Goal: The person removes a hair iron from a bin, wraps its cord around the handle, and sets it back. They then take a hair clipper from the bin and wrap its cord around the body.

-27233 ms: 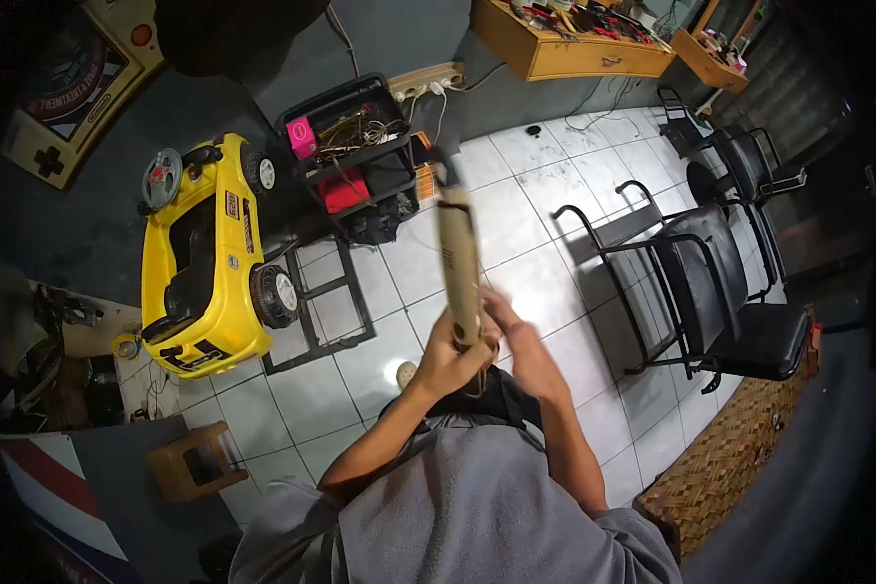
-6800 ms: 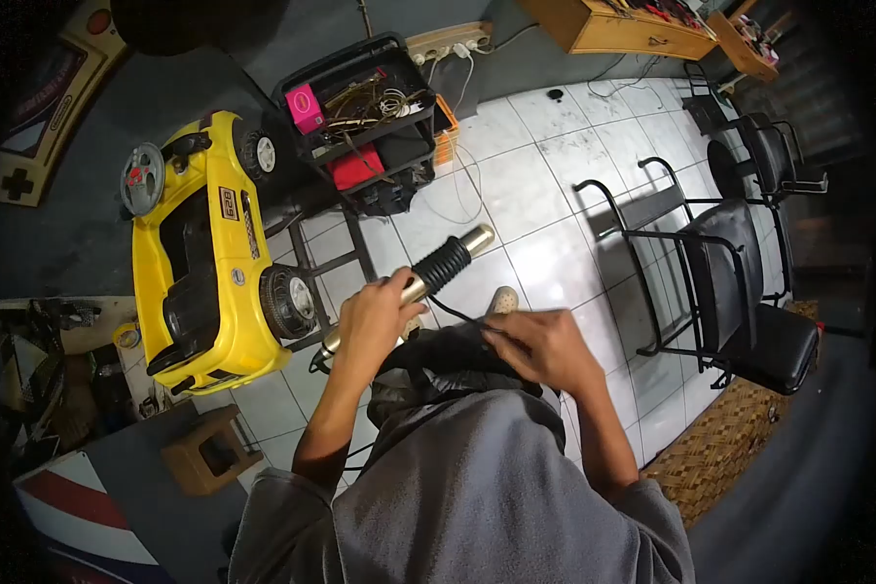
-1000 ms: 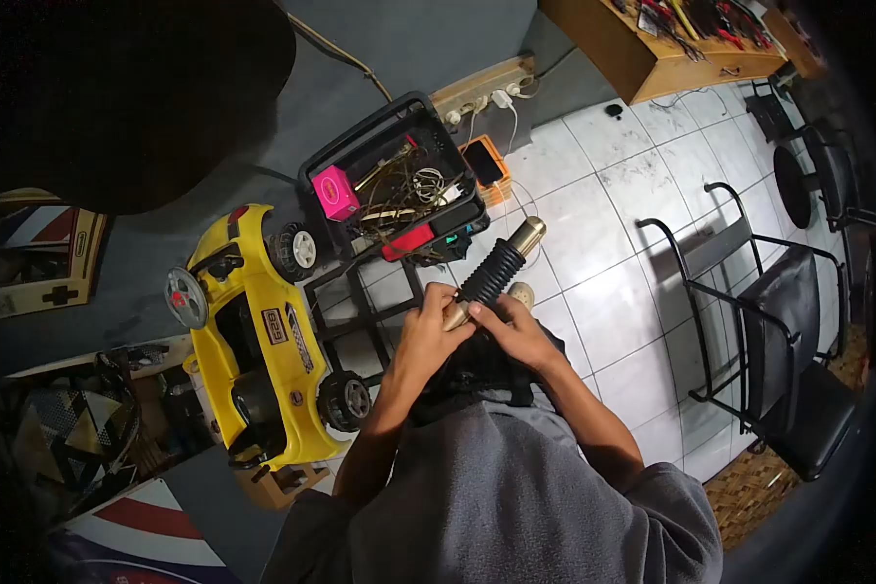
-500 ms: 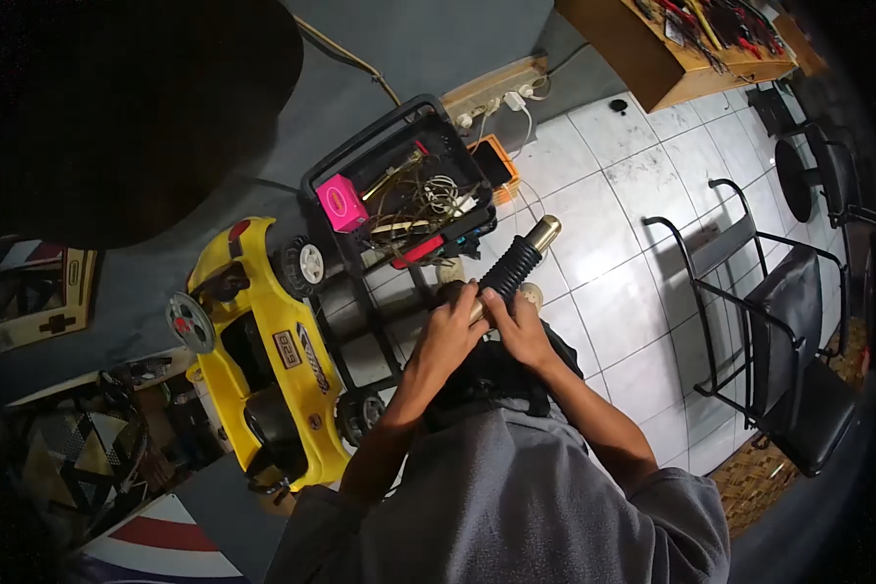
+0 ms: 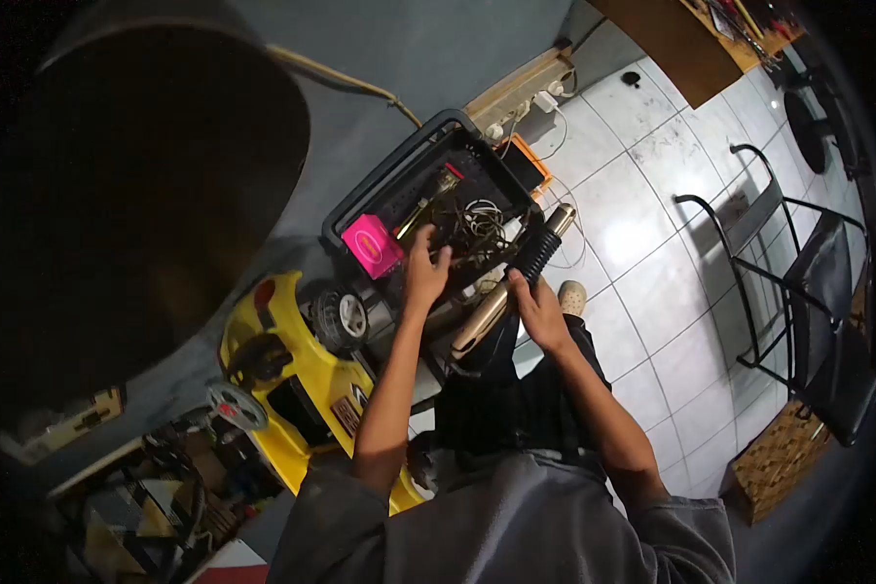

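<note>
My right hand (image 5: 538, 310) is wrapped round a gold tool with a black ribbed middle (image 5: 484, 323), which lies slantwise over my lap with its far end pointing up and right. My left hand (image 5: 426, 270) is over the near side of a black tray (image 5: 333, 222), fingers apart, with nothing seen in it. Just left of that hand is a pink box (image 5: 372, 245). Tangled cables (image 5: 477, 222) and a brass-coloured item (image 5: 428, 201) lie in the tray beyond my fingers.
On the left stands a yellow toy car (image 5: 302, 428). A black-framed chair (image 5: 808, 282) stands on the white tiles at the right. An orange box (image 5: 526, 161) and a power strip (image 5: 516, 112) are behind the tray. A large dark round shape fills the upper left.
My left hand has let go of the gold and black tool and moved up and left to the tray. The tool's near end now shows. The view has shifted.
</note>
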The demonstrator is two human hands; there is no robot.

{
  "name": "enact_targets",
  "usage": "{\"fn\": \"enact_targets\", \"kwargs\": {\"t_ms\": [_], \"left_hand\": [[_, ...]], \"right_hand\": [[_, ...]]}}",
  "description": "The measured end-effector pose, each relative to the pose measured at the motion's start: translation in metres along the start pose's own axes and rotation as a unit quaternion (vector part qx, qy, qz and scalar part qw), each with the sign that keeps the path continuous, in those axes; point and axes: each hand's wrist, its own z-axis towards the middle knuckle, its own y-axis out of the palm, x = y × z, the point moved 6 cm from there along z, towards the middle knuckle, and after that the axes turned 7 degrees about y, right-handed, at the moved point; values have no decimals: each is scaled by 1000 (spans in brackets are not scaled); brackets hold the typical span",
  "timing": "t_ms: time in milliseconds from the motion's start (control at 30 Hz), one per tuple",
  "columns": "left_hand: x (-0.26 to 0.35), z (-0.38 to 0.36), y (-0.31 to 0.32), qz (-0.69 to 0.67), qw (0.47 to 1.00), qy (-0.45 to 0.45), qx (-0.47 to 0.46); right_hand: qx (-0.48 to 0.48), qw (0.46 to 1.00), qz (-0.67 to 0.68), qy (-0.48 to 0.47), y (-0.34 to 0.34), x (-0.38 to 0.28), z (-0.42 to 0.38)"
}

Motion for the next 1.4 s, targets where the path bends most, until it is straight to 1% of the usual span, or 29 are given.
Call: {"fn": "enact_targets", "kwargs": {"t_ms": [100,233,300,367,433,467,533,567,600,633,667,700,767,800,833,867,900,933,967,1033,1067,1100,1133,1167,1233,1267,1300,1367,1400], "left_hand": [[-37,55,7,134,988,40,63],[-69,86,32,172,985,-11,11],[-73,88,39,197,978,-39,-48],[-81,85,47,149,984,-45,-85],[-72,69,55,56,984,171,-13],[-64,67,54,57,983,173,-13],[-54,61,53,-52,992,73,-92],[-57,53,49,-49,992,72,-94],[-52,43,36,-76,982,170,-29],[-48,34,24,-101,958,267,36],[-67,37,23,11,981,194,17],[-85,34,14,14,981,194,15],[-133,18,-16,129,970,169,114],[-177,7,-22,48,992,33,116],[-212,-7,-24,-36,987,-104,116],[-183,-16,-47,-56,969,77,229],[-159,-17,-53,-55,969,77,228],[-130,-17,-59,92,970,18,225],[-117,-16,-63,236,946,-41,217],[-130,-9,-59,212,954,-70,197],[-132,-4,-52,238,956,-64,162],[-133,0,-45,264,954,-61,125],[-145,-1,-39,324,932,-112,113],[-140,-2,-44,328,931,-115,112],[-143,-6,-44,165,962,-210,49],[-152,-14,-48,163,960,-208,93],[-128,-17,-57,164,960,-207,96],[-97,-35,-68,36,950,-303,66],[-99,-45,-73,39,949,-304,68]], "right_hand": [[-4,1000,19,13,19,-2,8],[-9,996,70,48,44,2,19],[-14,995,87,53,47,-17,18],[-18,993,101,51,49,-31,24],[-7,995,102,-1,52,-44,33],[-19,996,92,6,53,-47,41],[-36,996,83,-15,60,-46,69],[-54,995,72,-35,65,-49,82],[-84,994,72,0,62,-69,83],[-59,998,24,-6,61,-78,91],[-67,997,42,13,74,-64,113],[-75,995,61,32,91,-47,135],[-70,996,33,47,112,-44,157],[-54,997,21,50,119,-54,157],[-41,997,-8,57,129,-56,163],[-24,998,-5,55,138,-57,168],[-7,999,-2,53,147,-58,172],[-16,998,-11,63,157,-56,178],[-15,998,-10,61,164,-53,183],[40,996,-14,75,174,-42,192],[82,992,-15,95,175,-41,195],[80,992,-14,96,178,-39,198],[102,989,18,107,178,-34,199],[122,984,50,120,177,-30,199],[103,985,42,135,181,-28,203],[102,984,49,138,182,-28,207],[101,983,56,142,183,-29,208],[108,982,59,144,183,-30,212],[107,980,49,159,183,-30,214]]}}
